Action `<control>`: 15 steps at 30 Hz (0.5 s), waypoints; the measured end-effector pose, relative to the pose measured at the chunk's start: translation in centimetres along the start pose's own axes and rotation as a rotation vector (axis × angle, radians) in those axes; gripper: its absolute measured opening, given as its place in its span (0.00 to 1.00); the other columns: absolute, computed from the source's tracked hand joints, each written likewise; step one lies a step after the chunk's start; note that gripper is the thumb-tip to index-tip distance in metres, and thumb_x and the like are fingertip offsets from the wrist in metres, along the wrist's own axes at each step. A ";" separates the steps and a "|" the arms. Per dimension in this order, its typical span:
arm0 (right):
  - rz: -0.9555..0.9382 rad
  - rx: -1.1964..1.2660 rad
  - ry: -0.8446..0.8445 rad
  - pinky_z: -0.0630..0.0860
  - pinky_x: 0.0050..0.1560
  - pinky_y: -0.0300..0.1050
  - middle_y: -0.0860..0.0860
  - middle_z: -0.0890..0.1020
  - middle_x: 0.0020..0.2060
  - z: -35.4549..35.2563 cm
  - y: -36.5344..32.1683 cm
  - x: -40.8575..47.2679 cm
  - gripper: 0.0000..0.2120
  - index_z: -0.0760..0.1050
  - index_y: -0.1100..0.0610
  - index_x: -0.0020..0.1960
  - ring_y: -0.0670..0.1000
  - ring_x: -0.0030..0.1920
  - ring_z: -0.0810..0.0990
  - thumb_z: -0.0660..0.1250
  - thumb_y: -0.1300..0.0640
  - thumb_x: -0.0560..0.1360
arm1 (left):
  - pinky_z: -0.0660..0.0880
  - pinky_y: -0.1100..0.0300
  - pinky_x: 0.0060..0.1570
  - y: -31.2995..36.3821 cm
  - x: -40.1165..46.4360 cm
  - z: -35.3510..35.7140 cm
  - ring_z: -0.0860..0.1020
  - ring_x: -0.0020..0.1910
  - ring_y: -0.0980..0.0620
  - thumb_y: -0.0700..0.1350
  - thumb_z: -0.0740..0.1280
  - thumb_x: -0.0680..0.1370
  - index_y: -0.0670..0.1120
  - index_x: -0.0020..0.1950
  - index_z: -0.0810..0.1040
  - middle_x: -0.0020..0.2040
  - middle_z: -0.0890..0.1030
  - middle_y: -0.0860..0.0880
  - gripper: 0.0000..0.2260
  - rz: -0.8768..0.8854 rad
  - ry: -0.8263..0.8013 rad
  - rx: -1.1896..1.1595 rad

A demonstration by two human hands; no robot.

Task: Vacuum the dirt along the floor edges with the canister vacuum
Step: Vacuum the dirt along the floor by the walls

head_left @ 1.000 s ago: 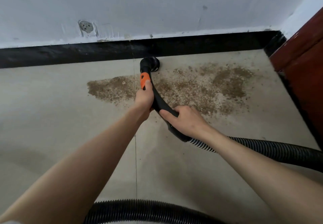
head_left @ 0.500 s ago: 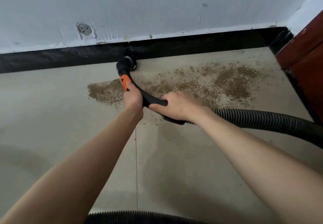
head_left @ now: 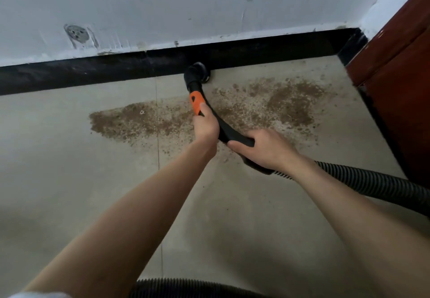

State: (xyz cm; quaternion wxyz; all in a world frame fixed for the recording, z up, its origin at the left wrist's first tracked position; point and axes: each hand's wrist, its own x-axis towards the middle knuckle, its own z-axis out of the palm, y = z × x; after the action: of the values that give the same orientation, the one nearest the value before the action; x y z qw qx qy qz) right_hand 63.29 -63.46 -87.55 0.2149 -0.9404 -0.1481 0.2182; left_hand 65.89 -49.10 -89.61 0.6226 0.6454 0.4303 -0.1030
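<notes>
The floor [head_left: 69, 193] lay largely bare, but a broad band of brown dirt [head_left: 286, 102] still spread across it just short of the black baseboard [head_left: 93, 72], so most of the job looked undone; only a thin strip right against the baseboard seemed clean. To the right a red-brown cabinet [head_left: 400, 65] closed the corner, leaving tight room there, while the left side stood open for sweeping. The ribbed hose [head_left: 363, 181] trailed off to the right, and another loop crossed the bottom of the view. The curved black wand [head_left: 223, 125] reached forward, its round nozzle [head_left: 197, 74] touching the baseboard. The right hand [head_left: 267, 148] wrapped its fingers around the wand's rear; the left hand [head_left: 206, 125] gripped it just behind the orange collar [head_left: 195, 102].
</notes>
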 end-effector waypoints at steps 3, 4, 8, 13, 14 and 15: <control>0.070 0.051 0.020 0.76 0.36 0.48 0.50 0.81 0.33 -0.5 2.4 -1.2 0.25 0.75 0.53 0.40 0.51 0.33 0.80 0.58 0.31 0.73 | 0.69 0.58 0.32 0.0 -0.5 2.8 0.77 0.49 0.44 0.60 0.47 0.81 0.39 0.72 0.63 0.58 0.76 0.41 0.30 0.015 -0.088 0.076; 0.093 0.046 0.033 0.76 0.36 0.48 0.50 0.81 0.33 -0.6 3.0 -1.5 0.25 0.75 0.53 0.39 0.51 0.33 0.79 0.58 0.32 0.74 | 0.71 0.57 0.34 0.1 -0.7 3.5 0.76 0.45 0.45 0.60 0.48 0.81 0.38 0.72 0.63 0.55 0.76 0.42 0.29 0.016 -0.123 0.082; 0.171 0.033 0.057 0.73 0.33 0.46 0.51 0.80 0.32 -0.8 4.4 -2.5 0.22 0.73 0.51 0.38 0.51 0.32 0.78 0.58 0.32 0.75 | 0.74 0.49 0.57 0.4 -1.0 5.2 0.75 0.54 0.42 0.58 0.50 0.82 0.38 0.71 0.63 0.56 0.74 0.42 0.27 -0.023 -0.267 0.033; 0.173 0.060 0.058 0.73 0.33 0.46 0.52 0.80 0.34 -1.0 3.1 -2.5 0.26 0.75 0.54 0.41 0.52 0.33 0.79 0.58 0.32 0.75 | 0.74 0.50 0.49 1.1 -0.9 3.8 0.73 0.53 0.43 0.56 0.53 0.82 0.39 0.72 0.61 0.56 0.71 0.43 0.25 -0.062 -0.341 -0.079; 0.160 0.058 0.054 0.73 0.33 0.46 0.52 0.81 0.34 -0.9 2.4 -2.4 0.26 0.76 0.54 0.41 0.52 0.33 0.79 0.57 0.32 0.75 | 0.73 0.51 0.48 1.1 -0.8 3.1 0.73 0.52 0.43 0.56 0.53 0.82 0.39 0.72 0.61 0.55 0.71 0.43 0.26 -0.066 -0.340 -0.100; 0.147 0.047 0.049 0.73 0.33 0.46 0.52 0.81 0.34 -0.7 1.6 -2.3 0.26 0.76 0.54 0.42 0.52 0.33 0.79 0.57 0.31 0.75 | 0.73 0.50 0.47 1.1 -0.7 2.2 0.74 0.52 0.43 0.56 0.54 0.82 0.39 0.72 0.61 0.55 0.72 0.43 0.26 -0.070 -0.334 -0.117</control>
State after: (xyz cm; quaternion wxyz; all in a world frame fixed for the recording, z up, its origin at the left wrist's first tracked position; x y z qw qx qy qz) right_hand 61.95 -65.94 -86.95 0.2237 -0.9485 -0.0683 0.2138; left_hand 67.12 -51.19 -88.83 0.7180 0.5665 0.3485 -0.2053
